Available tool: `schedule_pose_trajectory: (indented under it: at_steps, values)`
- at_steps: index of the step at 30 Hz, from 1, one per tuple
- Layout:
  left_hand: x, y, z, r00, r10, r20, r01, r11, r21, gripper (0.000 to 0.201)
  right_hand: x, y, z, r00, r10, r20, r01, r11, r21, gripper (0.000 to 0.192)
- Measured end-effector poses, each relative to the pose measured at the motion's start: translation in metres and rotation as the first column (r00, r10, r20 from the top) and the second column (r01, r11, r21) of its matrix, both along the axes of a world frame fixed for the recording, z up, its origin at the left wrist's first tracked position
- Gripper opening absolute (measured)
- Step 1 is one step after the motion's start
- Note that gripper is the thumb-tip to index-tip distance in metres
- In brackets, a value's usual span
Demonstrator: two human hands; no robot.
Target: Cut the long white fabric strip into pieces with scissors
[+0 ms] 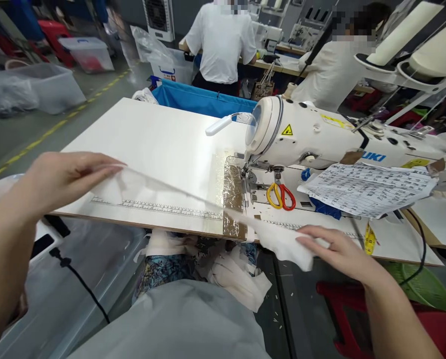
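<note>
The left forearm (0, 259) runs out of the frame at lower left, and the right forearm (398, 319) leaves at the bottom right. The white fabric strip (193, 204) blurs at mid-span, thin and streaked; its ends vanish under the left hand (64, 182) and right hand (337, 249), so each grip's fingertips stay partly covered. The sewing machine (320, 137) is cut off at the right edge, its needle area too small to read. Print on the paper sheet (368, 189) is illegible. The red stool (342, 299) hides behind the right arm. Two people at upper centre have blurred heads.
</note>
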State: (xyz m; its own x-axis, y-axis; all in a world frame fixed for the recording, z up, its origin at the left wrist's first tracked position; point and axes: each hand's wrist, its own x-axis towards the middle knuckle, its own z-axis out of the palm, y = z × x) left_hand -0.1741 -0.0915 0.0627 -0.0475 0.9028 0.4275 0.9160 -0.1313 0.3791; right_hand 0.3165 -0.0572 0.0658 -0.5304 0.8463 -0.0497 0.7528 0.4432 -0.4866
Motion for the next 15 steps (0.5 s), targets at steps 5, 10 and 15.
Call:
schedule_pose_trajectory:
  at_steps: [5, 10, 15]
  values:
    - [-0.039, 0.015, -0.019, 0.985, 0.015, -0.17, -0.002, 0.997, 0.072, 0.05, 0.017, 0.008, -0.031, 0.97, -0.242, 0.011, 0.15, 0.634, 0.758, 0.027]
    - [-0.054, -0.009, -0.066, 0.962, 0.035, -0.27, -0.065, 0.993, -0.102, 0.042, 0.007, -0.007, -0.083, 0.975, -0.188, 0.116, 0.053, 0.711, 0.701, 0.034]
    - [-0.01, -0.048, -0.079, 0.947, 0.211, -0.241, -0.225, 0.974, -0.029, 0.049, -0.019, -0.032, -0.092, 0.958, -0.279, 0.068, 0.154, 0.699, 0.699, 0.043]
